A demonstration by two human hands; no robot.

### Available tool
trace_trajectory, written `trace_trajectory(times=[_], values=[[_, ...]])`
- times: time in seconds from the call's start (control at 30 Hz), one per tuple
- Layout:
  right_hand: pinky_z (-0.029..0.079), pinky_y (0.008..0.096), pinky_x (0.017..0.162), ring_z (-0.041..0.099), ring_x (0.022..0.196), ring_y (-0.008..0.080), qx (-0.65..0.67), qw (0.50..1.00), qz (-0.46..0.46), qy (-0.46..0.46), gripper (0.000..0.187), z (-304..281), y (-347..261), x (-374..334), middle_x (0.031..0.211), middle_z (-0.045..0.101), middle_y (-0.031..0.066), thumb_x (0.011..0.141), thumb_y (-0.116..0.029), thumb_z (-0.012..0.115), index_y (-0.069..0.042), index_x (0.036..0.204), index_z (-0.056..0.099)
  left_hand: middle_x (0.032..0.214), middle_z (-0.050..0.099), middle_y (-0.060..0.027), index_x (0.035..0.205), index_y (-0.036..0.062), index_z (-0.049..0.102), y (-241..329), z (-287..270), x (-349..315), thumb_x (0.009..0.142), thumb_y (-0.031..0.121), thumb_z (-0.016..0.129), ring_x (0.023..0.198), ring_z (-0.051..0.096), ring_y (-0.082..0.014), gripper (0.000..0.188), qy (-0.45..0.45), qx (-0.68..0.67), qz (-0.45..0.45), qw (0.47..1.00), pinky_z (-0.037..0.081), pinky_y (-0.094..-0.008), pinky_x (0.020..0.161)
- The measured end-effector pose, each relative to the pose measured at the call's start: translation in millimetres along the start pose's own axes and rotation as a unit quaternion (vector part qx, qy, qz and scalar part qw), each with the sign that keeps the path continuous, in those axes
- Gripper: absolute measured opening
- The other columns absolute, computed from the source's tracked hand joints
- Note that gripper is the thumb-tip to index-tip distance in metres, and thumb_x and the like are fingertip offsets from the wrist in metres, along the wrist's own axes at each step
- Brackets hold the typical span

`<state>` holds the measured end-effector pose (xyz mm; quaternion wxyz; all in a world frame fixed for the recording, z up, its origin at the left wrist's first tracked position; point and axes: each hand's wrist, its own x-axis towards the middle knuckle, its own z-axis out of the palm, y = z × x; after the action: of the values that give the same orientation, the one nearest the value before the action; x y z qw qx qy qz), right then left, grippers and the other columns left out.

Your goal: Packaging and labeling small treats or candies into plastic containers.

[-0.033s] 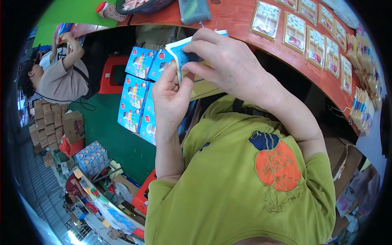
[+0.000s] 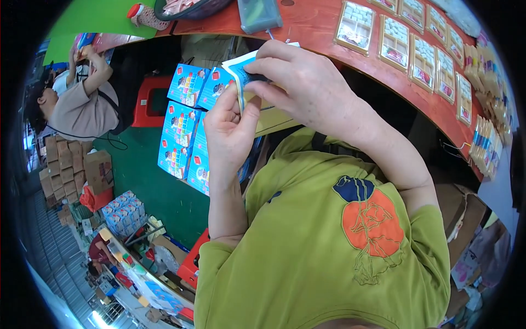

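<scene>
Both my hands hold a small stack of blue-and-white printed paper sheets up in front of me, near the table's edge. My left hand pinches the sheets' lower left corner between thumb and fingers. On the right side, my right hand grips them, its fingers bent over the printed face and its thumb below. That hand hides much of the paper. Just beyond and left of my hands stand several blue printed cartons, stacked on one another.
Along the red table lie several clear-lidded trays with white cubes, beside bundles of wooden sticks. A grey-green plastic bin stands near its edge. Left are a red stool, a seated person and brown cartons.
The right end of the sheets and my right fingertips have shifted very slightly. Both hands keep their hold.
</scene>
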<state>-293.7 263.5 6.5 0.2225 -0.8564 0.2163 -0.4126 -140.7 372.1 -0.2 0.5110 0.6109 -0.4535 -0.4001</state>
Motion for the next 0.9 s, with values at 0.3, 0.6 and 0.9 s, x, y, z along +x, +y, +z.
trace_trajectory(times=[0.3,0.6,0.9], values=[[0.056,0.0293,0.069,0.066,0.082,0.0119,0.223,0.929,0.218,0.198,0.011,-33,30,-28,0.094,0.067,0.0040,0.096,-0.013,0.063,-0.003,0.098,0.064,0.108,0.071,-0.0096,0.127,-0.0054,0.058,13,14,15,0.095,-0.003,0.060,0.091,0.068,-0.0115,0.032,-0.007,-0.144,-0.038,0.989,0.054,-0.0243,0.079],[0.050,0.0527,0.104,0.065,0.111,0.0330,0.509,0.738,0.047,0.442,0.021,-328,67,-234,0.116,0.068,0.0184,0.093,-0.002,0.054,0.005,0.112,0.061,0.124,0.065,-0.0170,0.129,-0.0061,0.054,32,16,51,0.092,-0.005,0.060,0.112,0.064,-0.0212,0.037,-0.108,-0.216,0.026,0.970,0.049,-0.0329,0.099],[0.055,0.0252,0.055,0.069,0.073,0.0155,-0.034,0.671,0.152,0.725,0.025,-320,-118,-299,0.090,0.070,0.0063,0.101,-0.022,0.053,-0.001,0.111,0.062,0.107,0.071,-0.0108,0.121,-0.0040,0.062,43,207,20,0.089,-0.009,0.066,0.093,0.068,-0.0158,0.033,-0.474,-0.176,0.012,0.863,0.055,-0.0273,0.082]])
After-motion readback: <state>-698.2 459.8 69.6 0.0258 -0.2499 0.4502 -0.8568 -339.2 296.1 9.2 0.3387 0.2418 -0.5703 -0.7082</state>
